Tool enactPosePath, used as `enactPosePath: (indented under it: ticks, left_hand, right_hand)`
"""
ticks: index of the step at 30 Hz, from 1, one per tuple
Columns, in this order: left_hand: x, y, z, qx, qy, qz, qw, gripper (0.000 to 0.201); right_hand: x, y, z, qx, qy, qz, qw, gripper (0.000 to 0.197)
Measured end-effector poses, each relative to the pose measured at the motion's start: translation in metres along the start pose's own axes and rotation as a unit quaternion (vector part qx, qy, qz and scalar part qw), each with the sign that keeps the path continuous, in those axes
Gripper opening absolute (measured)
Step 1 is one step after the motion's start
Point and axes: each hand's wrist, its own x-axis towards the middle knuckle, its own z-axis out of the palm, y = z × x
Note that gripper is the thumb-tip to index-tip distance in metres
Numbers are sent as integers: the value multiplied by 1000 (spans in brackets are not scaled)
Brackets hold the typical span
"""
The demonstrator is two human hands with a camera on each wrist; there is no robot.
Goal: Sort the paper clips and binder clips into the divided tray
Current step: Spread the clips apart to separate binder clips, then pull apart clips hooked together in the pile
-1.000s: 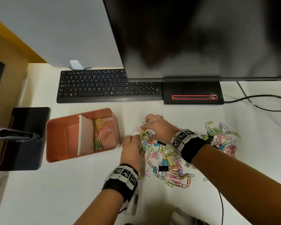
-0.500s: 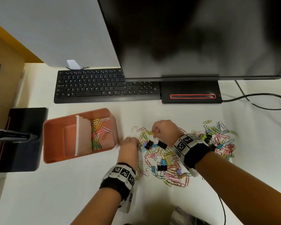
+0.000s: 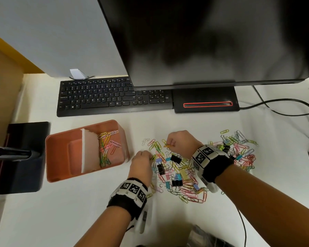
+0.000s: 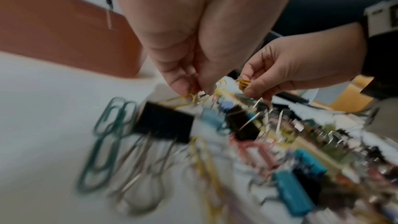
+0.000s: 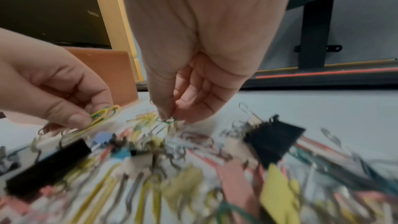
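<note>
Both hands worked the heap [image 3: 182, 172] of clips beside the tray [image 3: 64, 177]: the left hand [image 3: 142, 162] and right hand [image 3: 181, 142] each pinched paper clips [image 3: 168, 145]. Tangled neighbours could have snagged and dropped short, or dragged binder clips [image 3: 176, 159] into the wrong compartment.

A large dark monitor screen [image 3: 212, 40] fills the upper right of the frame. A black keyboard [image 3: 112, 96] lies below it, centre-left, on the white counter [image 3: 61, 211]. Black cables [image 3: 284, 107] trail off right.
</note>
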Motion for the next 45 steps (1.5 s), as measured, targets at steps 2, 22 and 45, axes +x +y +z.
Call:
enactPosePath:
  ticks: [2, 22, 45]
  left_hand:
    - [-8, 10, -14, -16, 25, 41, 999, 18]
    - [-62, -47, -110, -115, 185, 103, 970, 16]
    - [-36, -66, -8, -84, 37, -14, 996, 16]
  right_hand:
    - [-5, -9, -8, 13, 24, -25, 999, 14]
    - [4, -80, -7, 65, 131, -99, 984, 23]
    - [4, -16, 32, -154, -33, -93, 983, 23]
